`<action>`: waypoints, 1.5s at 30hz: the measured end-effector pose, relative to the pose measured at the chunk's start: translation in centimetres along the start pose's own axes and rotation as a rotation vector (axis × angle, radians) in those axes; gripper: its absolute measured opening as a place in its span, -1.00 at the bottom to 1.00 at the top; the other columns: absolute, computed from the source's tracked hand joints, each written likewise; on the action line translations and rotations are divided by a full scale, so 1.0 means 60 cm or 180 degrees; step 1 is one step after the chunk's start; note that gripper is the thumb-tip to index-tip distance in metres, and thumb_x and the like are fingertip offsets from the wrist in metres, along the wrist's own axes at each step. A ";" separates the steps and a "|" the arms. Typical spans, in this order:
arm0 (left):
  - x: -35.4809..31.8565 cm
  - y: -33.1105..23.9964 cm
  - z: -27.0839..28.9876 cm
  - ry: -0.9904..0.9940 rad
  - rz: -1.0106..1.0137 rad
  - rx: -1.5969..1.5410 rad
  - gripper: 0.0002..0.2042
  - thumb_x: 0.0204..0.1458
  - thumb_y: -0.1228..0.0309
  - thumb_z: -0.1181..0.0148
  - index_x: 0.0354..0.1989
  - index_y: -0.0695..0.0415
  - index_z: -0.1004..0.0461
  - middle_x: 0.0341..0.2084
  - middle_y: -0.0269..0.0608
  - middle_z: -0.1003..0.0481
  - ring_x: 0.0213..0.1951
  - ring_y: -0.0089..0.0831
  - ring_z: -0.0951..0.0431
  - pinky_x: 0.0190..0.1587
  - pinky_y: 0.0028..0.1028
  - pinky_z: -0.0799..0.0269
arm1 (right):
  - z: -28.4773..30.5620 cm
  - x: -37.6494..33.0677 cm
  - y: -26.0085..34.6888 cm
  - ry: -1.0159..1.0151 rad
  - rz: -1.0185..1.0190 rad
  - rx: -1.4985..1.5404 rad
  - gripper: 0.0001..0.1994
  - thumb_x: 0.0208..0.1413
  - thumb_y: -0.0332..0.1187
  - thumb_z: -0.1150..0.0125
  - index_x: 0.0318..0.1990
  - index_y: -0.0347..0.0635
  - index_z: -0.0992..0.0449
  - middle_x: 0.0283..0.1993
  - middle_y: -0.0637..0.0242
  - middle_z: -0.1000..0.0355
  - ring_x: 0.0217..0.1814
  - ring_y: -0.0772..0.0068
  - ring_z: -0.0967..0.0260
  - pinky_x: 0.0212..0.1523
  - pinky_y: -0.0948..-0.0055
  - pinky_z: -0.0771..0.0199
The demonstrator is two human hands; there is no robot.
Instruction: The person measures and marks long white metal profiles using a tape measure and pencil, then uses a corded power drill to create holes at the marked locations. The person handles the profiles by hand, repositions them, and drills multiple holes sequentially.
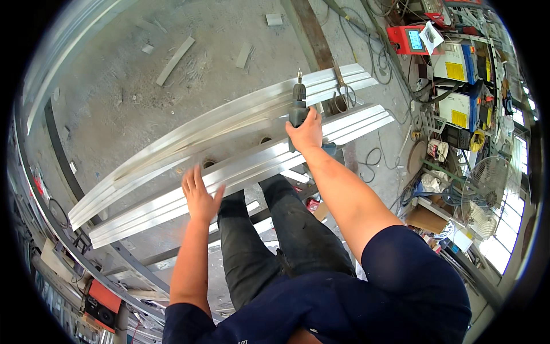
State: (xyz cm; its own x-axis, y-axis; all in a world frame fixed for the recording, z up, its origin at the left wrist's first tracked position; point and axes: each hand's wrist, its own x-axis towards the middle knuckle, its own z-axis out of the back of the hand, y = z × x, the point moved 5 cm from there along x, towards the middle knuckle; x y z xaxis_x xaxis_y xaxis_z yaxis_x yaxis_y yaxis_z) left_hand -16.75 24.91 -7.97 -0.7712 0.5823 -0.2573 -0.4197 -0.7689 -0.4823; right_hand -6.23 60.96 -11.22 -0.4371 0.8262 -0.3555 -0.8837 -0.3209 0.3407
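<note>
My right hand (307, 133) is wrapped round a dark cordless drill (298, 109), whose bit points away from me. Beneath the drill runs the nearer long silver metal profile (258, 168), ridged along its length. Over its left half is my left hand (201, 196), fingers spread and a little blurred, holding nothing; whether it touches the metal I cannot tell. Beyond lies a second stack of silver profiles (229, 106), roughly parallel to the first. A pair of scissors (344, 94) rests at the right end of the far stack, beside the drill.
A rusty beam (312, 34) runs away under the far profiles, and a dark rail (63, 152) supports their left end. Metal offcuts (175, 61) litter the concrete floor. Cables (375, 57), a red machine (408, 40) and a standing fan (487, 189) are on the right.
</note>
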 end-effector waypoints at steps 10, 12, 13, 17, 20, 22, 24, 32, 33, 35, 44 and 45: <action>-0.370 0.088 0.093 0.3591 0.1515 0.0179 -0.29 0.16 -0.35 -0.06 -0.26 0.17 -0.70 -0.31 0.08 -0.67 -0.18 0.04 -0.67 -0.10 -0.10 -0.55 | -0.006 0.003 -0.009 0.0097 -0.0115 -0.0094 -0.19 -0.02 -0.07 -0.44 0.31 -0.18 -0.15 0.23 -0.09 -0.25 0.21 -0.21 -0.39 0.15 -0.05 -0.50; -0.435 0.064 0.089 0.3607 0.1805 -0.0361 -0.36 0.20 -0.25 -0.10 -0.25 0.21 -0.69 -0.37 0.03 -0.66 -0.22 -0.06 -0.68 -0.10 -0.16 -0.53 | -0.014 0.001 -0.010 -0.0059 -0.0015 -0.0109 -0.19 -0.05 -0.07 -0.47 0.28 -0.20 -0.18 0.20 -0.13 -0.28 0.17 -0.25 -0.40 0.14 -0.05 -0.49; -0.458 0.044 0.090 0.3477 0.1994 -0.0733 -0.44 0.26 -0.15 -0.12 -0.23 0.21 -0.68 -0.43 -0.03 -0.65 -0.28 -0.14 -0.67 -0.13 -0.19 -0.51 | -0.019 -0.002 -0.009 -0.0113 0.0047 -0.0117 -0.19 -0.07 -0.08 -0.48 0.27 -0.21 -0.19 0.19 -0.15 -0.30 0.14 -0.26 -0.41 0.13 -0.05 -0.48; -0.451 -0.037 0.149 0.3602 0.2387 -0.1623 -0.58 0.30 0.05 -0.18 -0.27 0.24 -0.63 -0.52 -0.16 -0.56 -0.40 -0.41 -0.51 -0.26 -0.33 -0.43 | -0.015 0.007 -0.013 -0.0158 0.0177 -0.0055 -0.17 -0.07 -0.06 -0.48 0.28 -0.30 -0.21 0.19 -0.20 -0.31 0.18 -0.30 -0.38 0.18 -0.05 -0.46; -0.458 -0.129 0.239 0.3748 0.2036 -0.1773 -0.61 0.29 0.08 -0.23 -0.38 0.21 -0.57 -0.64 -0.21 -0.39 -0.47 -0.46 -0.41 -0.33 -0.35 -0.37 | -0.011 0.006 -0.008 -0.0082 0.0170 -0.0049 -0.21 -0.02 -0.07 -0.44 0.26 -0.27 -0.19 0.18 -0.17 -0.28 0.16 -0.25 -0.40 0.18 -0.05 -0.48; -0.459 -0.177 0.287 0.3402 0.2493 -0.1453 -0.66 0.27 0.14 -0.24 -0.31 0.23 -0.60 -0.56 -0.14 -0.49 -0.44 -0.37 -0.48 -0.29 -0.33 -0.42 | -0.011 0.004 -0.007 -0.0048 0.0149 -0.0059 -0.21 -0.02 -0.07 -0.44 0.26 -0.27 -0.19 0.18 -0.16 -0.29 0.16 -0.25 -0.40 0.18 -0.05 -0.48; -0.449 -0.214 0.337 0.3086 0.2386 -0.1068 -0.70 0.24 0.18 -0.26 -0.26 0.23 -0.62 -0.49 -0.08 -0.55 -0.40 -0.29 -0.54 -0.25 -0.31 -0.45 | -0.014 0.003 -0.005 -0.0045 0.0182 -0.0130 -0.21 -0.02 -0.07 -0.44 0.27 -0.27 -0.18 0.17 -0.15 -0.29 0.16 -0.25 -0.40 0.18 -0.04 -0.48; -0.214 -0.267 0.559 0.0132 0.1082 -0.0990 -0.86 -0.04 0.50 -0.37 -0.34 0.22 -0.54 -0.43 -0.13 -0.53 -0.35 -0.18 -0.55 -0.23 -0.33 -0.43 | -0.006 0.007 -0.009 -0.0017 0.0028 -0.0256 -0.15 -0.03 -0.05 -0.43 0.33 -0.29 -0.15 0.23 -0.16 -0.27 0.19 -0.26 -0.39 0.19 -0.05 -0.47; -0.188 -0.267 0.561 0.0060 0.0937 -0.0822 -0.84 -0.05 0.48 -0.38 -0.33 0.21 -0.54 -0.42 -0.13 -0.54 -0.33 -0.15 -0.55 -0.21 -0.30 -0.43 | -0.009 0.010 -0.014 -0.0077 0.0045 -0.0294 -0.15 -0.02 -0.04 -0.43 0.33 -0.29 -0.15 0.23 -0.16 -0.27 0.19 -0.26 -0.40 0.19 -0.05 -0.47; -0.148 -0.263 0.537 0.0283 0.0729 -0.0690 -0.81 -0.03 0.42 -0.41 -0.30 0.19 -0.55 -0.39 -0.13 -0.56 -0.30 -0.11 -0.56 -0.17 -0.25 -0.43 | -0.010 0.005 -0.011 0.0009 0.0039 -0.0261 -0.14 -0.03 -0.04 -0.43 0.35 -0.25 -0.15 0.24 -0.16 -0.27 0.22 -0.26 -0.39 0.21 -0.04 -0.46; -0.110 -0.229 0.364 0.2092 -0.0550 0.0353 -0.59 0.09 0.15 -0.34 0.01 0.15 -0.52 -0.20 -0.12 -0.58 -0.02 -0.12 -0.58 0.22 -0.16 -0.35 | -0.002 0.035 -0.025 0.0348 0.0149 0.0071 -0.01 -0.20 0.00 -0.58 0.30 -0.44 -0.21 0.17 -0.27 -0.44 0.23 -0.26 -0.42 0.24 0.00 -0.42; -0.103 -0.223 0.367 0.2261 -0.0530 0.0218 -0.59 0.10 0.15 -0.34 0.01 0.15 -0.52 -0.19 -0.11 -0.58 -0.02 -0.11 -0.58 0.21 -0.17 -0.35 | 0.005 0.022 -0.026 0.0258 0.0177 0.0205 -0.03 -0.20 -0.01 -0.59 0.29 -0.44 -0.23 0.15 -0.26 -0.46 0.20 -0.24 -0.45 0.22 0.02 -0.43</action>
State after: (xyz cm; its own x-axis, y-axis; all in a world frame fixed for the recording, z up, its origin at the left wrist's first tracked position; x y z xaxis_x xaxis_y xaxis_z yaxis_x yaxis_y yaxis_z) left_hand -16.89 25.76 18.54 -0.2080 0.7057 -0.6773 -0.5512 -0.6566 -0.5148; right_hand -5.37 62.68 -11.99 -0.4995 0.7670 -0.4028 -0.8463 -0.3326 0.4161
